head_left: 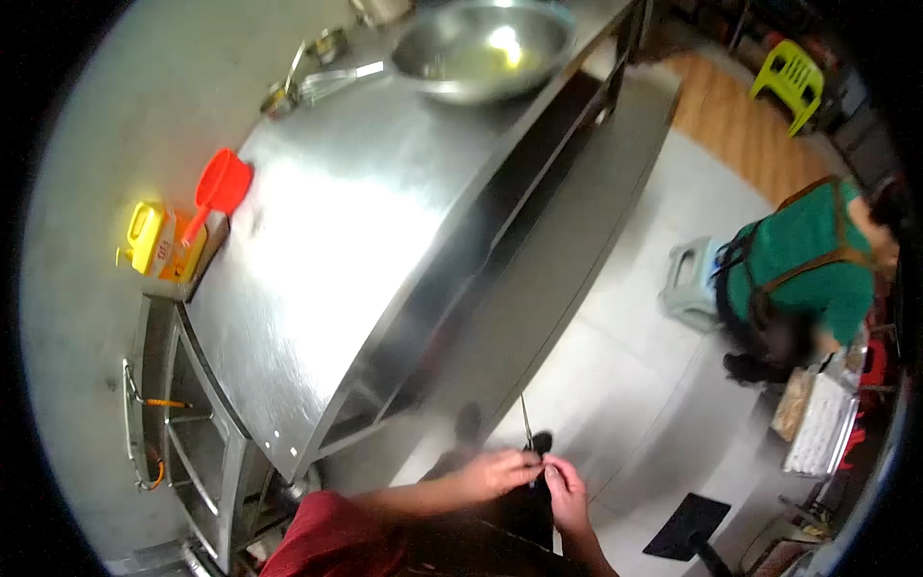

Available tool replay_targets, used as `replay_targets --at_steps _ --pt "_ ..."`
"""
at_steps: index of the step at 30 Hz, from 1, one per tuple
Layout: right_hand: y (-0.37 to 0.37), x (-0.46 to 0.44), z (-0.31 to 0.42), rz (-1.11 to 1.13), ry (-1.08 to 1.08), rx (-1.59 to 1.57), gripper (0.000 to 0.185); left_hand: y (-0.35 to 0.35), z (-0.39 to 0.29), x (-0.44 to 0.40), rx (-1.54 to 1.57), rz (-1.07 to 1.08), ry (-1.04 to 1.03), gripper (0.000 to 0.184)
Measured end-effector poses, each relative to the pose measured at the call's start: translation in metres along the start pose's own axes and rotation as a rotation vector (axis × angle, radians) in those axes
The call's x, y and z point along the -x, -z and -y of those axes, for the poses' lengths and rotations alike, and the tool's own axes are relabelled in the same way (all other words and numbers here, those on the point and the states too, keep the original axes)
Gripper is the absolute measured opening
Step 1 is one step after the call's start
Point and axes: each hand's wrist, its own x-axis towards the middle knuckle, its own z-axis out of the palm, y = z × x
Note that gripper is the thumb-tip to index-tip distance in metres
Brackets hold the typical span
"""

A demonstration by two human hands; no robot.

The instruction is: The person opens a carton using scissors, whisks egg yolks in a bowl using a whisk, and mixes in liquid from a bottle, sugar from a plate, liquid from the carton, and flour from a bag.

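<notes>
Beyond the left hand (498, 475), a steel table (308, 279) bears a bowl (484, 56).

Open room above steel counter (317, 255), bowl (481, 85) blocking far end, whisk (338, 81) (seemingly, blurred) beside it

A red dipper (224, 183) sits at ten o'clock, yellow jug (165, 246) at nine, lime-green chair (794, 82) at two, green shirt (796, 248) at three.

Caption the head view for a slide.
Left hand and right hand close together beside a steel table bearing a large metal bowl, a person in green nearby.
</notes>
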Motion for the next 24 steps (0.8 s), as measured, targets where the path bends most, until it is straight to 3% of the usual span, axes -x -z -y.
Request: replay_targets --at_steps 1,2,3,5,7,10,13,14,16,18,19,21,22,23,24 --pt "0.0 -0.013 -0.014 0.031 -0.114 -0.027 0.025 -0.008 0.012 0.004 0.038 -0.018 -0.03 0.034" --pt "0.0 -0.03 -0.029 0.038 -0.081 -0.009 0.025 -0.015 0.031 0.008 0.027 0.071 -0.019 0.031" --pt "0.03 0.018 0.058 -0.001 0.034 0.062 0.025 0.023 -0.04 -0.056 0.017 -0.018 -0.127 0.031" --pt "0.052 0.025 0.078 0.037 -0.056 -0.165 0.034 0.04 -0.059 -0.084 0.042 -0.076 -0.204 0.035" --pt "0.052 0.032 0.117 0.043 -0.015 -0.191 0.029 0.053 -0.069 -0.105 0.035 -0.004 -0.169 0.04" --pt "0.063 -0.004 0.151 0.378 -0.236 -0.588 0.033 0.067 -0.053 -0.149 0.066 0.01 -0.367 0.047" --pt "0.063 -0.04 0.19 0.446 -0.173 -0.393 0.035 0.101 -0.029 -0.202 0.103 -0.026 -0.452 0.035" --pt "0.064 -0.06 0.194 0.519 -0.274 -0.406 0.037 0.107 -0.014 -0.223 0.169 0.046 -0.426 0.031" --pt "0.064 -0.112 0.215 0.506 -0.21 -0.473 0.036 0.119 0.017 -0.266 0.295 0.182 -0.359 0.044" --pt "0.078 -0.143 0.25 0.496 -0.14 -0.58 0.035 0.134 0.03 -0.318 0.303 0.184 -0.471 0.037" --pt "0.076 -0.149 0.278 0.493 -0.136 -0.565 0.035 0.161 0.026 -0.341 0.174 -0.015 -0.767 0.028" --pt "0.06 -0.145 0.341 0.05 0.516 0.627 0.034 0.187 0.029 -0.383 0.148 -0.021 -0.837 0.027" --pt "0.05 -0.147 0.368 -0.06 0.618 0.635 0.019 0.192 0.037 -0.404 0.098 0.01 -0.828 0.028" --pt "0.052 -0.159 0.395 0.108 0.689 0.64 0.034 0.209 0.038 -0.423 0.053 0.044 -0.816 0.031" --pt "0.055 -0.185 0.409 0.277 0.424 0.001 0.034 0.224 0.038 -0.438 0.038 -0.03 -0.876 0.031"
